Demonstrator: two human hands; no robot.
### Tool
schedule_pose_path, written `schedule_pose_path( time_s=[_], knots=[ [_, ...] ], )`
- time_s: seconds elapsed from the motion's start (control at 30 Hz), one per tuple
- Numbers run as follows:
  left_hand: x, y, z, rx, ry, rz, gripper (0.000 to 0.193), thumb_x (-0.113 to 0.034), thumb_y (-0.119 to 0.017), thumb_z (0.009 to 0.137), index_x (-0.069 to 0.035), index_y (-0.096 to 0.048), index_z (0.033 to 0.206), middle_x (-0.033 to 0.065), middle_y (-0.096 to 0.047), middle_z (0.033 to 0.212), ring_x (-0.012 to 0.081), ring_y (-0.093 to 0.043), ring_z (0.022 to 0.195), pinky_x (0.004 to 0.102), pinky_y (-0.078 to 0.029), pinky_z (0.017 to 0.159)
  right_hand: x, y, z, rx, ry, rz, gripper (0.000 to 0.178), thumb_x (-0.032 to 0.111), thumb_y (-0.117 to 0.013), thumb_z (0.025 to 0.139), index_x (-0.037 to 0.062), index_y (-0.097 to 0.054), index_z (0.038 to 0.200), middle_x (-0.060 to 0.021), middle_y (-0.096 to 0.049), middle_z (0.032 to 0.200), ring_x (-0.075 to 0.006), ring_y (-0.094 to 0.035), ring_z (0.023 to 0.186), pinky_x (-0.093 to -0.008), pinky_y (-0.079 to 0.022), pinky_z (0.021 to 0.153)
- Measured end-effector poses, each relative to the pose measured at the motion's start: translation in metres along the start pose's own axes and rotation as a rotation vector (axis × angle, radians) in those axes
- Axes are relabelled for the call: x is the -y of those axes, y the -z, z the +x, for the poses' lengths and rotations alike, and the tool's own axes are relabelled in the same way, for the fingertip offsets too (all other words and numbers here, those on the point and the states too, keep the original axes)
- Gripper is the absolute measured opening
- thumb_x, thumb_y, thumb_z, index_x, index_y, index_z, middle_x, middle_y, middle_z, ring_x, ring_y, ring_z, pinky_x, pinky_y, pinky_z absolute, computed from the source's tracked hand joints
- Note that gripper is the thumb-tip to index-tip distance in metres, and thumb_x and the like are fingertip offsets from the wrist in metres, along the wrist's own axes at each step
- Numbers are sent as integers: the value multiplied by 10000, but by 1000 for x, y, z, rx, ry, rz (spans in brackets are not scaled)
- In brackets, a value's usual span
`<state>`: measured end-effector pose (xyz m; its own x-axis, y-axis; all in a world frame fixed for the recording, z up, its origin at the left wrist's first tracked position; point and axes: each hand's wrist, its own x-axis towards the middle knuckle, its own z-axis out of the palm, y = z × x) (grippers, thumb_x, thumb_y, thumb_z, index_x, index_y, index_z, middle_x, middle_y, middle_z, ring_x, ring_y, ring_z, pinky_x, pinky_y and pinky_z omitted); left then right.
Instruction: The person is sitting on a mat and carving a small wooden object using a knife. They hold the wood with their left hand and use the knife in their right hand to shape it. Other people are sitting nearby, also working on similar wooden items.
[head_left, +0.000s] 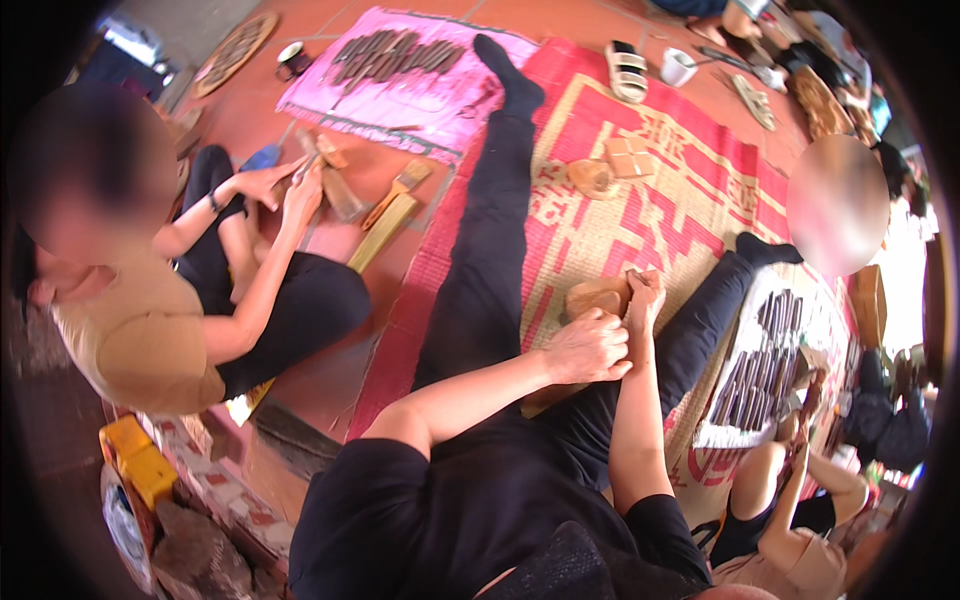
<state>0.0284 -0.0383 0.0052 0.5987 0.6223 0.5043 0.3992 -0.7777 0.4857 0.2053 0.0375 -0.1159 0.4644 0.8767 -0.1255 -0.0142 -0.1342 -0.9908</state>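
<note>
I sit on a red and straw-coloured woven mat [575, 130] with my legs stretched apart. My left hand [588, 348] is a closed fist, knuckles up, between my thighs. Just beyond it, my right hand [646, 292] is also closed, its wrist against the left fist. Whatever the fingers grip is hidden. A rounded wooden block [597, 296] is right by both hands, partly covered by them; I cannot tell whether they touch it. Farther off on the mat lie a rounded wooden piece [592, 178] and a square wooden block [629, 158].
A co-worker [130, 330] sits cross-legged at left, handling a small piece near a brush [408, 180]. Dark sticks [395, 58] cover a pink cloth [300, 100]; more dark sticks [755, 385] lie at right, near another seated person [790, 500]. Sandals [627, 72] and a white cup [678, 67] stand beyond.
</note>
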Motion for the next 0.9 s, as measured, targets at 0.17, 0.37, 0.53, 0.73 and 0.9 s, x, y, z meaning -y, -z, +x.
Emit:
schedule_pose_path(
  time_s=[0.17,0.37,0.53,0.73,0.9],
  knots=[
    [0,6,3,-2,-16,71,248,-318,-672,819,-142,-592,663,4,-567,763,182,-555,775,363,-430,727,60,-8,-35,97,-180,72,142,2,-640,801,86,-528,779,2,-556,787,-114,-516,751,-270,-441,704],
    [-5,6,9,33,-12,124,222,-267,-702,782,-129,-576,662,15,-551,733,203,-547,755,367,-421,711,18,-1,-15,128,72,-91,104,22,-709,745,18,-662,837,-69,-678,790,-155,-616,760,-319,-498,735],
    [-9,4,14,64,-38,104,235,-235,-703,771,-120,-557,627,16,-541,719,215,-537,740,374,-412,698,23,-4,-24,155,-23,-290,165,132,-728,735,26,-643,830,-143,-698,809,-277,-673,835,-385,-490,771],
    [-6,7,15,82,-42,86,229,-229,-707,768,-124,-561,626,16,-534,698,212,-538,735,374,-413,693,19,-16,-5,-163,-20,-362,166,115,-724,751,0,-630,825,-136,-710,796,-240,-678,761,-360,-506,736],
    [-3,10,15,68,-7,80,216,-234,-702,768,-128,-566,638,12,-533,701,211,-537,731,371,-417,693,-1,-7,-14,84,-35,-16,171,143,-749,759,19,-635,785,-81,-691,773,-152,-630,758,-327,-490,714]
  ],
)
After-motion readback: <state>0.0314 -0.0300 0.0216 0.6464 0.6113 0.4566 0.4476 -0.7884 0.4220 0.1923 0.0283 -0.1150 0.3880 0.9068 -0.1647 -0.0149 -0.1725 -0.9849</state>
